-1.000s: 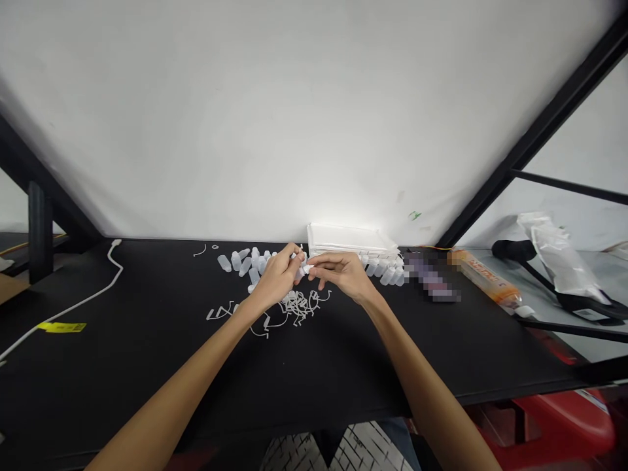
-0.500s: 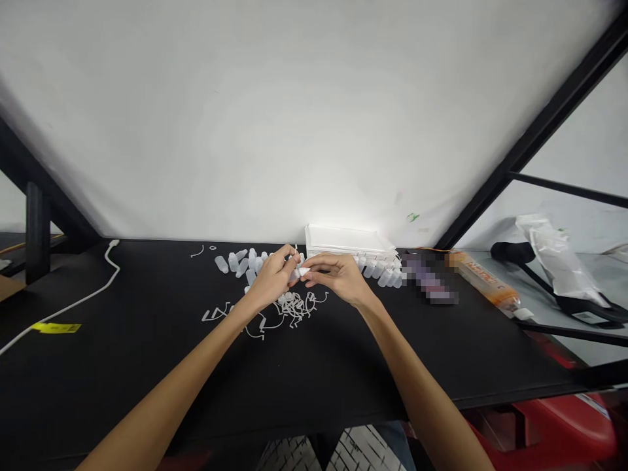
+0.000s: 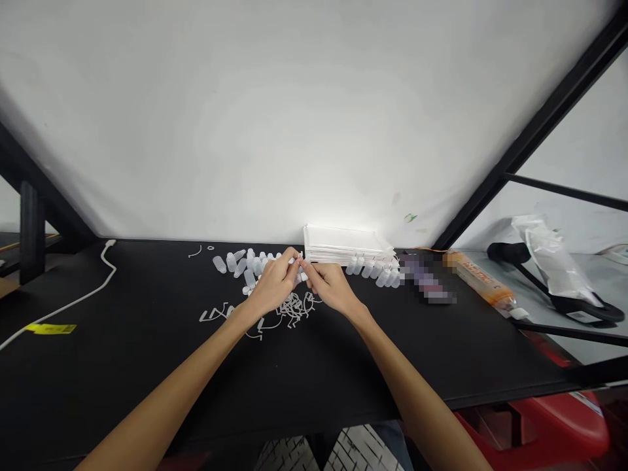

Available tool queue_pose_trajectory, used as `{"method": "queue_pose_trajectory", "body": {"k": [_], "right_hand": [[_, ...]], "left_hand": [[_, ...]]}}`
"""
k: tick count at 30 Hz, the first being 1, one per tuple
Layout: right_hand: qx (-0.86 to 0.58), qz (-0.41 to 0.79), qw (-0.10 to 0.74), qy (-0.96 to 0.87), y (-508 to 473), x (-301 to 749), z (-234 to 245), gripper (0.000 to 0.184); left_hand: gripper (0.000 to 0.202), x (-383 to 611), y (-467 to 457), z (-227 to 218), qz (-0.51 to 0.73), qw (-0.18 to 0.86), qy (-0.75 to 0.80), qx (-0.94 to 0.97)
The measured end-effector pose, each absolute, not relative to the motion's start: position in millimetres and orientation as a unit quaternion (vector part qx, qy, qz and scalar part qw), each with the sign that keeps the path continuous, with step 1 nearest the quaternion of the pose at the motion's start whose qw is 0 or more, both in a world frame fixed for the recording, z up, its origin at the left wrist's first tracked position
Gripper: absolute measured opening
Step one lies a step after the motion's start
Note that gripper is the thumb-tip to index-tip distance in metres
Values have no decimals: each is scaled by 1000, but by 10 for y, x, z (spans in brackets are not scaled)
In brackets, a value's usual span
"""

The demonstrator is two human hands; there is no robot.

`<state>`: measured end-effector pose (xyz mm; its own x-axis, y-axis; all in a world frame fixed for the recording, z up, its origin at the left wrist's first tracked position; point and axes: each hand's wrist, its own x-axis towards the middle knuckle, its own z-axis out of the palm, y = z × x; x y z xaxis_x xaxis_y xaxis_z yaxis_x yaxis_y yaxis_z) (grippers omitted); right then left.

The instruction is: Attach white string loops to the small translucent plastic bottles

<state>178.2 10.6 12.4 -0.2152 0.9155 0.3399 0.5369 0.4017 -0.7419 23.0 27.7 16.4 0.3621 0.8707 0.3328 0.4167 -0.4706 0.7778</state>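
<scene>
White plastic bit [image 3: 301,277] is pinched between the left hand [image 3: 275,282] and right hand [image 3: 332,288], above tangled plastic strips [image 3: 294,309].

Two hands [image 3: 277,282], one white cable [image 3: 63,311]

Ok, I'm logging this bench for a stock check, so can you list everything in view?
tabletop: one, black, across the view
small plastic bottles: many, translucent white, clustered left of the hands, in a row to their right
plastic strips: a tangle, white, on the table before the hands
stack of trays: one, white, at the table's back edge
cable: one, white, table's left side
tag: one, yellow, by the cable
blurred object: one, purplish, right of the bottles
tube: one, orange and white, further right
plastic bag: one, white, far right
small piece: one, white, between the fingertips
left hand: one, bare, centre, pinching the piece
right hand: one, bare, centre, pinching the piece
</scene>
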Motion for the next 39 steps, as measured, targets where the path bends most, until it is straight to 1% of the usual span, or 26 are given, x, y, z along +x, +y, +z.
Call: {"method": "queue_pose_trajectory", "body": {"k": [3,6,9,12,14,18,20,23,25,28,30,33,36,39], "right_hand": [[-470,271,418,-729,107,1778,114,44],[-423,369,449,-696,108,1794,132,33],[-375,446,449,-677,99,1820,179,33],[-366,469,445,-669,91,1827,210,35],[-390,456,432,-674,94,1817,195,34],[-441,365,404,-713,114,1800,127,45],[-439,340,408,-724,116,1810,124,46],[-412,368,422,-718,108,1849,174,34],[-394,400,426,-709,104,1873,208,31],[-391,423,425,-698,110,1877,205,32],[-404,416,415,-701,118,1855,171,36],[-431,375,396,-719,124,1806,111,45],[-446,328,399,-731,119,1783,103,50],[-436,346,403,-727,102,1816,169,44]], "left_hand": [[17,223,293,159,375,300,419,770],[19,210,306,181,381,300,425,765],[20,197,311,199,392,307,429,753],[19,193,309,199,397,305,428,752],[18,195,306,193,393,293,427,760],[15,204,299,193,379,274,429,773],[14,205,297,203,381,277,428,771],[14,202,293,218,384,286,425,768],[13,203,290,217,384,286,422,770],[13,216,279,200,380,281,421,774],[14,229,268,190,377,267,428,777],[15,241,256,185,375,246,438,779],[14,240,256,186,373,249,430,783],[14,240,254,199,373,250,422,787]]}}
